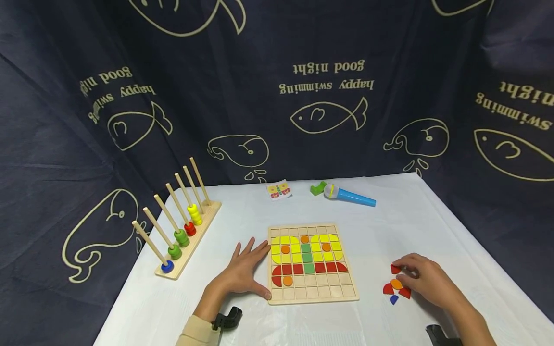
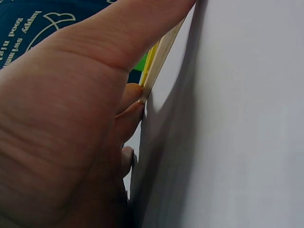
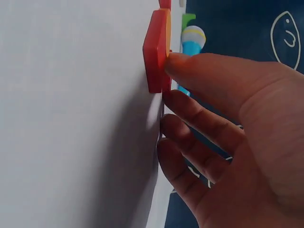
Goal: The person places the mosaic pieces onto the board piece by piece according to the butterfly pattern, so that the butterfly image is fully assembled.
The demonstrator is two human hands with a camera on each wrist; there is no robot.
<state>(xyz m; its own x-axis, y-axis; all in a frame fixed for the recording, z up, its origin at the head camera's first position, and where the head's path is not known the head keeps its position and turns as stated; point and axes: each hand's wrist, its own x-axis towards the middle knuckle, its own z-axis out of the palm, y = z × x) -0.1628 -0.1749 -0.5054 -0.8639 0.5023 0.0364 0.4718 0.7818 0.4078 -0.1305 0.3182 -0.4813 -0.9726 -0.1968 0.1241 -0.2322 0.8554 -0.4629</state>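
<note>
My left hand [image 1: 242, 274] lies with spread fingers at the left edge of a wooden grid board [image 1: 342, 291], its thumb at the lower left corner. Yellow, green, red and orange pieces form a pattern on the board. In the left wrist view, the fingertips meet the board's side [image 2: 164, 52]. My right hand [image 1: 426, 278] is bent over loose pieces at the right. Its index fingertip touches a red piece [image 1: 395, 269]; its thumb is beside an orange disc [image 1: 396, 284]. Another red piece [image 3: 154, 52] stands nearest in the right wrist view.
A wooden peg rack [image 1: 173, 275] with coloured rings stands at left. Toward the back lie a picture card [image 1: 279, 190], a green block [image 1: 318, 188] and a blue toy microphone [image 1: 355, 197]. A red piece [image 1: 388, 289] and a blue piece [image 1: 394, 299] lie near my right hand.
</note>
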